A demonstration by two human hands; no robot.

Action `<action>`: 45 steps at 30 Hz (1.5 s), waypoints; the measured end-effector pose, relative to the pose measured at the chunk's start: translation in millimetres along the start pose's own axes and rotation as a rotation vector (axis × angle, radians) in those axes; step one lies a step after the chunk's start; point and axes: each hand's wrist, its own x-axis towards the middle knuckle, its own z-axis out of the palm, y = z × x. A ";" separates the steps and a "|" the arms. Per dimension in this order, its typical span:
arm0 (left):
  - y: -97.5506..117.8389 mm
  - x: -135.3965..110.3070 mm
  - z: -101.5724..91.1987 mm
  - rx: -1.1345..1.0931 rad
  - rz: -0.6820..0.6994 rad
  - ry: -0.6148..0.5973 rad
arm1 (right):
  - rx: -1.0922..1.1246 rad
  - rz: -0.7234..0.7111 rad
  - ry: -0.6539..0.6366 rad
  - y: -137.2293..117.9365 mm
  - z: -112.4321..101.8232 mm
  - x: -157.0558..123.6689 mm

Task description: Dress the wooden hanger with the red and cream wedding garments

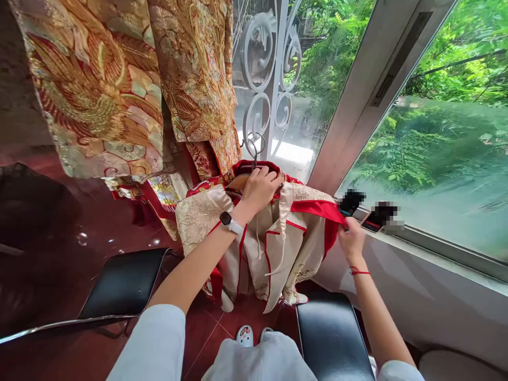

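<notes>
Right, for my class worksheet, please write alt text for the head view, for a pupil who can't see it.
A cream, red-trimmed garment hangs on a hanger, the person's left hand at its collar and right hand gripping its red edge out to the side. Gold-embroidered garments hang to the left; a window showing greenery is to the right.

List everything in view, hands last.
Garment: one, cream and red, centre
Hanger: one, tan, inside collar
Embroidered garments: at least two, gold, upper left
Grille: one, pale grey, behind garment
Seats: two, black, lower left and right
Blurred items: two, dark, windowsill
Window: one, greyish frame, right
Floor: one, dark red, below
Shoes: two, white, bottom centre
Watch: one, white strap, left wrist
Bracelet: one, red, right wrist
Left hand: one, bare, at collar
Right hand: one, bare, gripping red trim
</notes>
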 end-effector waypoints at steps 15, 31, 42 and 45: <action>4.3 4.5 5.8 0.022 -0.055 0.006 | -0.244 -0.228 0.021 -113.4 22.4 53.2; 16.6 18.1 3.8 -0.048 -0.158 -0.048 | 0.166 -0.313 -0.007 -139.8 -2.1 74.5; 14.0 10.3 8.4 -0.001 -0.139 -0.020 | 0.114 -0.011 0.064 -142.6 9.1 4.4; 14.1 7.6 10.2 0.001 -0.138 -0.024 | 0.158 -0.064 -0.074 -168.9 26.0 -25.4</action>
